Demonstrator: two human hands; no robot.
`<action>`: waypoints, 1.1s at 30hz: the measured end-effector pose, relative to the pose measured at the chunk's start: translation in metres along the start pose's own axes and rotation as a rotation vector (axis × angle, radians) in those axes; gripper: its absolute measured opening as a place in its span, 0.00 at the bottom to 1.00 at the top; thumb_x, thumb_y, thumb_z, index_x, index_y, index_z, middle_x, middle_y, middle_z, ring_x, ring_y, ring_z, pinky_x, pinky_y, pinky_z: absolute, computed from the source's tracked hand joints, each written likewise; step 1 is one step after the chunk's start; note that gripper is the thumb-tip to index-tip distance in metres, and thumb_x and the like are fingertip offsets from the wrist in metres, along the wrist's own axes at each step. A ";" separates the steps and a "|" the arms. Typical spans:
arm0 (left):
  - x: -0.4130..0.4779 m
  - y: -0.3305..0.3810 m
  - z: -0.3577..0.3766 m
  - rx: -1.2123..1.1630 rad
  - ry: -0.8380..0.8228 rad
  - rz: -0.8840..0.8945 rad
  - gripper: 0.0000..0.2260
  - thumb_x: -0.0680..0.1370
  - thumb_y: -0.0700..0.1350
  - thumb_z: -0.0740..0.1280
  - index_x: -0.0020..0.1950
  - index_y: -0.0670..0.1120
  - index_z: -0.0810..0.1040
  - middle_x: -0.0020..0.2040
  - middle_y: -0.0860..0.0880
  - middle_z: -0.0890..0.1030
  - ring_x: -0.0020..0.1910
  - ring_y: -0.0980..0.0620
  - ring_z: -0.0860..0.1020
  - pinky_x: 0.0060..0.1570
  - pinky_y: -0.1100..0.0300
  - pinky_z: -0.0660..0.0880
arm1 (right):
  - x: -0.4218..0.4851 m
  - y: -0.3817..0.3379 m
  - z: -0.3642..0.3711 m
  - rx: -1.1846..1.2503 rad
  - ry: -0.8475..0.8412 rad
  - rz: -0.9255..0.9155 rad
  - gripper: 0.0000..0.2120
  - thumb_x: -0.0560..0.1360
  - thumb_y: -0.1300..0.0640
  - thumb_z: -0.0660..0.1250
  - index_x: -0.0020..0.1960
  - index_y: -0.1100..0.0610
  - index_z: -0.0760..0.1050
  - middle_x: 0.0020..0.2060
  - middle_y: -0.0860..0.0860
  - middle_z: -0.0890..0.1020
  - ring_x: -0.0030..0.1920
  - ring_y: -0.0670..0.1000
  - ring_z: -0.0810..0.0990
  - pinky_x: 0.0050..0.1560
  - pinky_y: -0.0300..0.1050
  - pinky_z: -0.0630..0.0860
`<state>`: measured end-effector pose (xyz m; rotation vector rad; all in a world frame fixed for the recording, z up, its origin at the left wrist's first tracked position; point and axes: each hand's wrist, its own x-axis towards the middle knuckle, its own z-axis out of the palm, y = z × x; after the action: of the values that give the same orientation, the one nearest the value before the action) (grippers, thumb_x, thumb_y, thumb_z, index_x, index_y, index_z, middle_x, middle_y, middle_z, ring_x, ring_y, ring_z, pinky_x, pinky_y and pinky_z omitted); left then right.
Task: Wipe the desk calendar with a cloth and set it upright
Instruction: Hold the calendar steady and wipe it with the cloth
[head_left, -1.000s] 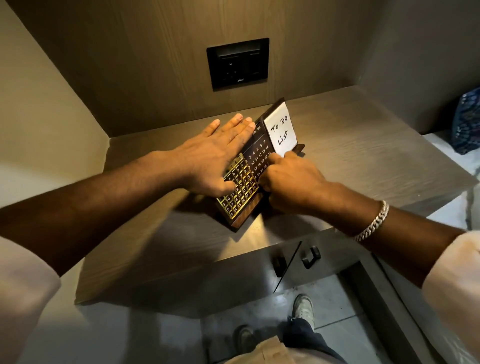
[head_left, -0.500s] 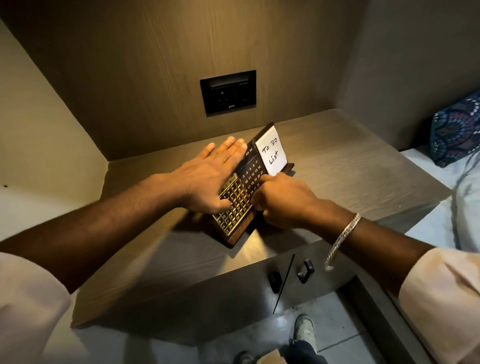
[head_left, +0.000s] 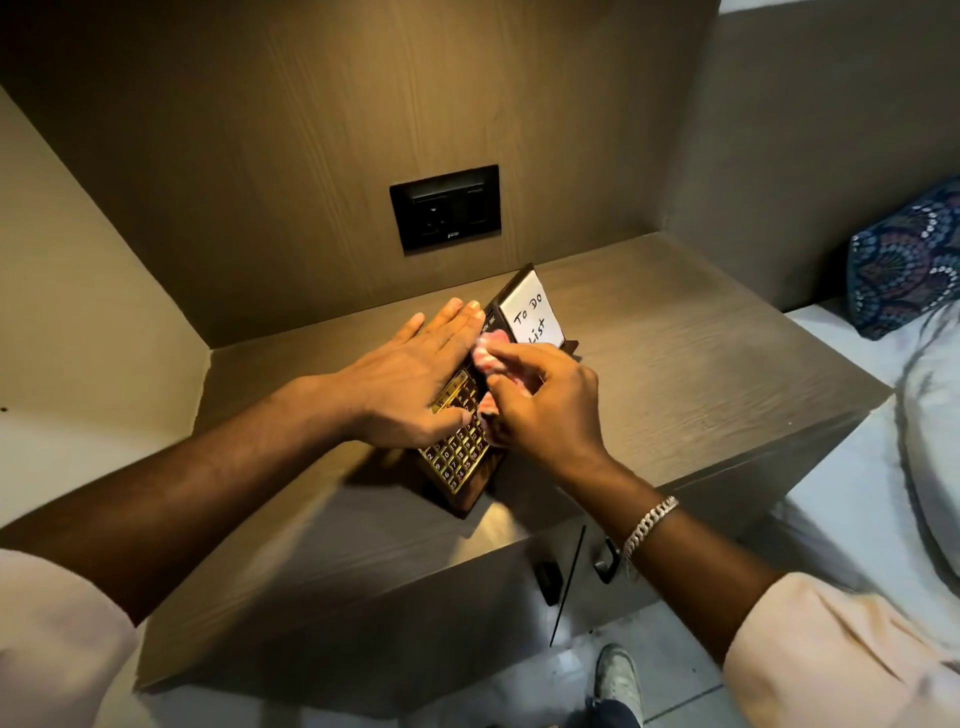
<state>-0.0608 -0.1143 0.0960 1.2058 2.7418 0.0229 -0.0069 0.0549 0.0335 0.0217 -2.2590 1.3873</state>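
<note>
The dark wooden desk calendar (head_left: 460, 457) leans on the wooden desktop (head_left: 675, 364), with gold number tiles on its near half and a white "To Do List" card (head_left: 530, 317) at its far end. My left hand (head_left: 415, 384) lies flat on the calendar's left side, fingers straight, thumb on the gold tiles. My right hand (head_left: 545, 405) is closed on a pink and white cloth (head_left: 488, 356), which is pressed on the calendar's middle just below the card.
A black socket plate (head_left: 445, 208) is set in the back wall. Cabinet doors with black handles (head_left: 605, 564) sit under the desktop. A bed with a patterned pillow (head_left: 904, 260) is at the right. My shoe (head_left: 615, 675) is on the floor below.
My right hand has slid up the calendar's face toward the card, and the pink cloth now shows at its fingertips. My left hand stays flat on the calendar. The view has shifted.
</note>
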 end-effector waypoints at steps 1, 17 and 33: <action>0.000 0.000 -0.001 -0.001 -0.001 -0.001 0.45 0.72 0.61 0.57 0.76 0.46 0.34 0.79 0.45 0.36 0.76 0.52 0.32 0.75 0.52 0.35 | 0.002 0.000 0.000 -0.031 0.011 -0.039 0.14 0.74 0.60 0.71 0.59 0.51 0.83 0.55 0.49 0.85 0.56 0.45 0.81 0.58 0.39 0.78; 0.007 0.002 0.007 -0.153 0.034 -0.025 0.46 0.71 0.62 0.60 0.76 0.49 0.32 0.78 0.49 0.34 0.75 0.56 0.31 0.75 0.53 0.34 | 0.012 0.001 -0.005 -0.208 0.038 0.108 0.15 0.75 0.61 0.67 0.59 0.50 0.83 0.54 0.51 0.86 0.56 0.51 0.82 0.56 0.39 0.75; 0.010 0.003 0.001 0.036 -0.009 -0.134 0.46 0.72 0.69 0.56 0.74 0.50 0.29 0.79 0.47 0.36 0.76 0.52 0.33 0.74 0.45 0.34 | 0.081 0.076 -0.178 -0.484 -0.365 0.114 0.09 0.75 0.49 0.71 0.55 0.42 0.81 0.39 0.41 0.84 0.36 0.41 0.82 0.36 0.34 0.76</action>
<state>-0.0646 -0.1051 0.0940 1.0252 2.8195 -0.0464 -0.0279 0.2608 0.0681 -0.0168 -2.8898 0.9072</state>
